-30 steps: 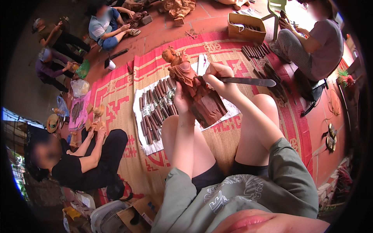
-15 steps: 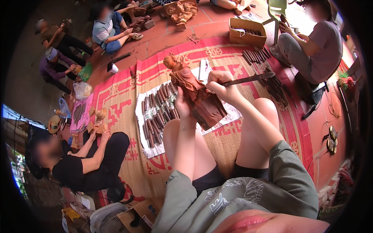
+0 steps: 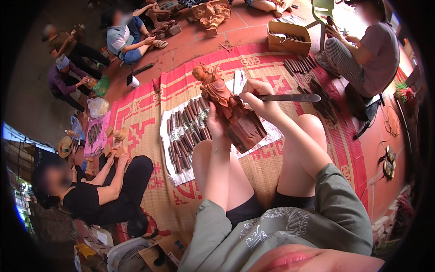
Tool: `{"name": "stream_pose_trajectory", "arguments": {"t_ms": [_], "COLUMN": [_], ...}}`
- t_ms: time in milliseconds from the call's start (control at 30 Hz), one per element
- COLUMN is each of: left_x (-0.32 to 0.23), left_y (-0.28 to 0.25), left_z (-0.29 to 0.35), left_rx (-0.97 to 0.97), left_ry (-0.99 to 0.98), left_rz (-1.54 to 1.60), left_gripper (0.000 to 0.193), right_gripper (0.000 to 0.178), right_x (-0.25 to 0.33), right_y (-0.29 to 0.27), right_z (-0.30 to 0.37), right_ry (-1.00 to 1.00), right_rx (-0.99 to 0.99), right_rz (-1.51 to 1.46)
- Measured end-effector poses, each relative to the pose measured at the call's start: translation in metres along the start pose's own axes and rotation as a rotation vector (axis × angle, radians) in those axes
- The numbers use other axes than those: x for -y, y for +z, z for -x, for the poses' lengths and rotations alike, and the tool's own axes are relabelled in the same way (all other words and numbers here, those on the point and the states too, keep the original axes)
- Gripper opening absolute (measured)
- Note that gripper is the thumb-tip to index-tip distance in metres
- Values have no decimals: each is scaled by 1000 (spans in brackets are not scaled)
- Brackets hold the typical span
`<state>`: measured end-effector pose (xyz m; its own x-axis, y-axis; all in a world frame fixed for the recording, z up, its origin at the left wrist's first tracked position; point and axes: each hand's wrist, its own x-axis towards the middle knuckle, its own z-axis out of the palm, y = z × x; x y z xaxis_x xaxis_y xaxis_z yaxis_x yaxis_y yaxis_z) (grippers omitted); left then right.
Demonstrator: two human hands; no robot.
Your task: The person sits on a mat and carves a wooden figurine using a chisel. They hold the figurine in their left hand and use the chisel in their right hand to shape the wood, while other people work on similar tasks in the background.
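Note:
A reddish-brown carved wooden figurine [image 3: 225, 104] with a blocky base leans above my knees. My left hand [image 3: 215, 121] is closed around its left side, low down, with some fingers hidden behind the wood. On the other side my right hand [image 3: 259, 95] grips a wood-carving chisel [image 3: 294, 97] in a fist. The chisel's long dark handle sticks out to the right, nearly level, and its thin tip points at the figurine's robe. Whether the tip touches the wood I cannot tell.
Beneath the figurine, a white cloth [image 3: 177, 177] carries rows of chisels [image 3: 183, 140] on a red-and-tan mat [image 3: 149, 131]. More tools [image 3: 299, 65] lie at right, near a cardboard box [image 3: 290, 43]. A person [image 3: 104, 190] with a wooden piece sits at left; another person [image 3: 376, 54] sits at right.
The chisel has swung from a slant to nearly level, and my right fist has turned with it. The figurine has shifted slightly right in my left hand.

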<state>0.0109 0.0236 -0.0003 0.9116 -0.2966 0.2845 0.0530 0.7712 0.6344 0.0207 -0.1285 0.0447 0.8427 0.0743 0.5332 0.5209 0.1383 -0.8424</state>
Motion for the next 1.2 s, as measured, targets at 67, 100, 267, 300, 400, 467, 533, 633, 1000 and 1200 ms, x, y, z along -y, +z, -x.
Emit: {"name": "stream_pose_trajectory", "arguments": {"t_ms": [67,100,267,300,400,467,533,633,1000,1200], "left_x": [1,1,8,8,7,8,9,10,10,13], "left_y": [8,13,-1,-1,1,2,1,-3,-4,-15], "left_z": [2,2,-1,0,2,1,-1,0,-1,-1], "left_rx": [-172,-259,-265,-244,-225,-300,-312,-221,-277,-102], "left_ry": [-5,-4,-13,-17,-20,-8,-5,-8,35,28], "left_rz": [-27,-43,92,126,138,129,134,132,86,148], "left_gripper": [57,57,57,57,55,55,55,56,57,57], "right_gripper": [20,20,22,22,22,22,22,22,26,24], "right_x": [-7,-7,-1,-2,-3,-2,-1,-2,9,-1], "right_y": [-5,-8,-4,-2,-2,-9,-8,-4,-8,-8], "right_z": [1,1,0,0,0,0,0,-1,0,-2], "right_ry": [-4,26,26,10,4,54,42,-14,46,94], "right_rx": [48,91,21,11,37,131,84,-4,49,95], "right_rz": [4,12,26,14,3,30,41,67,-30,-2]}}
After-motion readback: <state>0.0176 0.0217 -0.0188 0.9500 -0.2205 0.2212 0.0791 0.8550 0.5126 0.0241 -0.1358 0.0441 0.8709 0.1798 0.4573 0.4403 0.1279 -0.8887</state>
